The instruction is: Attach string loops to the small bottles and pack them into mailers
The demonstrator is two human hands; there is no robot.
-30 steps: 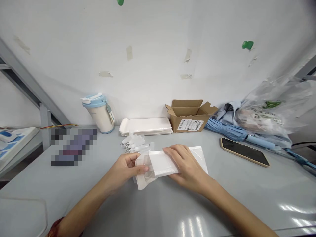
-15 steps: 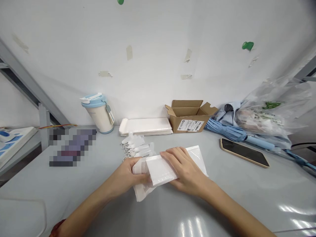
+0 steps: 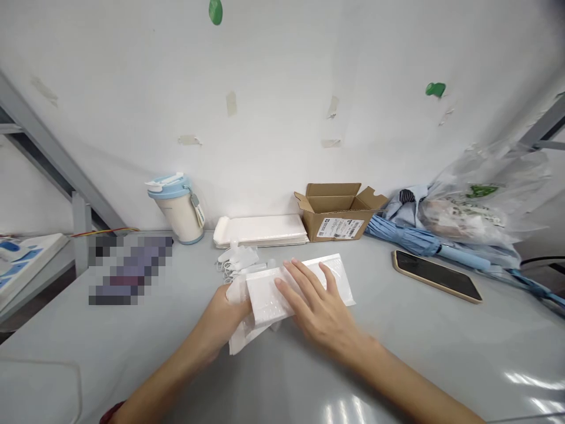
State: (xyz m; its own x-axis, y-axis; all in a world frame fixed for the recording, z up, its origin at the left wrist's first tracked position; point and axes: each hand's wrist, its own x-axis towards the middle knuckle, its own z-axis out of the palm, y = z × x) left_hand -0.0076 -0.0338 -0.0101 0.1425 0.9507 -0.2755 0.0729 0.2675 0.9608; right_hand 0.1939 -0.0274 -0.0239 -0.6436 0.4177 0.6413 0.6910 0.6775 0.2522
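A white padded bubble mailer point(image 3: 269, 297) is held just above the grey table. My left hand point(image 3: 227, 309) is closed round its flap end, and part of those fingers is hidden behind the mailer. Across its upper face lies my right hand point(image 3: 315, 300), fingers stretched out and spread; the thumb is hidden from view. Just behind the mailer sits a small heap of translucent white plastic pieces with loops point(image 3: 241, 259), partly covered by it.
A stack of flat white mailers point(image 3: 265, 229) rests against the wall beside an open cardboard box point(image 3: 338, 224). To the left stand a tumbler point(image 3: 179, 215) and a pixelated item point(image 3: 130, 268). On the right are a phone point(image 3: 435, 275), a blue umbrella point(image 3: 406, 235) and a plastic bag point(image 3: 481, 206).
My right hand has loosened from its grip and now lies on the mailer with fingers spread. The mailer and my left hand have shifted slightly left.
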